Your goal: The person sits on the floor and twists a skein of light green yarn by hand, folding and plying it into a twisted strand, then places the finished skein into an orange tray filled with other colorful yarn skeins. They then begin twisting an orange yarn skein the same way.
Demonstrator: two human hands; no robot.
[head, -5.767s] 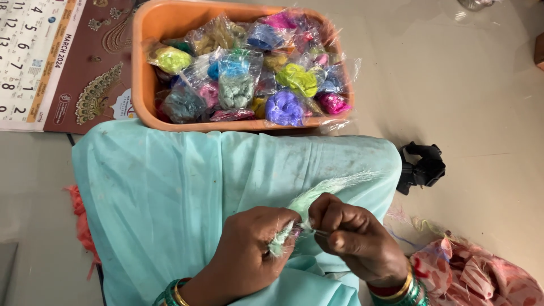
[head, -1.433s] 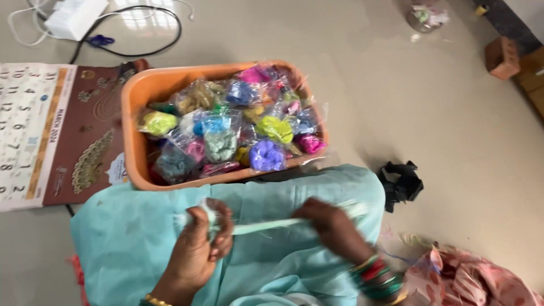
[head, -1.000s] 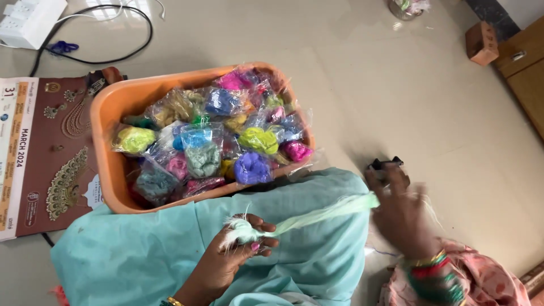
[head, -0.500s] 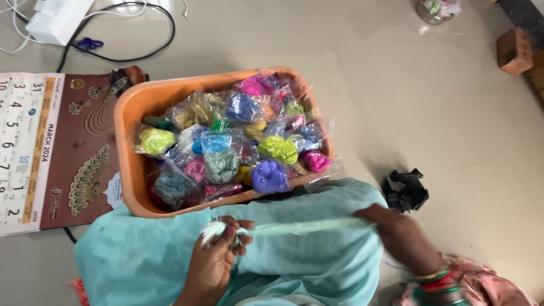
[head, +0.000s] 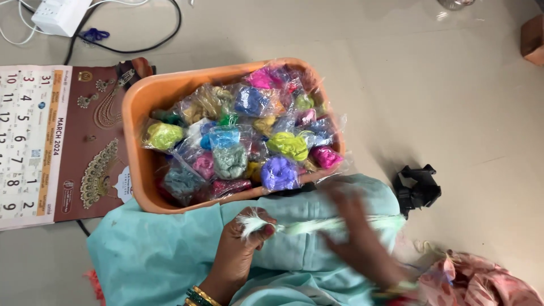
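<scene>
My left hand is closed around one end of a pale green bundle of thread, with a white tuft sticking out past my fingers. The bundle stretches rightwards across the light green cloth on my lap. My right hand is blurred with motion and lies along the stretched thread; whether it grips the thread cannot be told. Just beyond my hands stands an orange plastic tub filled with several small clear bags of coloured thread.
A wall calendar lies flat on the floor at the left. A white power adapter and black cable lie at the top left. A black plastic object sits right of my lap, and pink cloth is at the bottom right.
My right hand has come back leftwards along the stretched thread towards my left hand. The view has shifted slightly; my left hand keeps its hold on the tuft end.
</scene>
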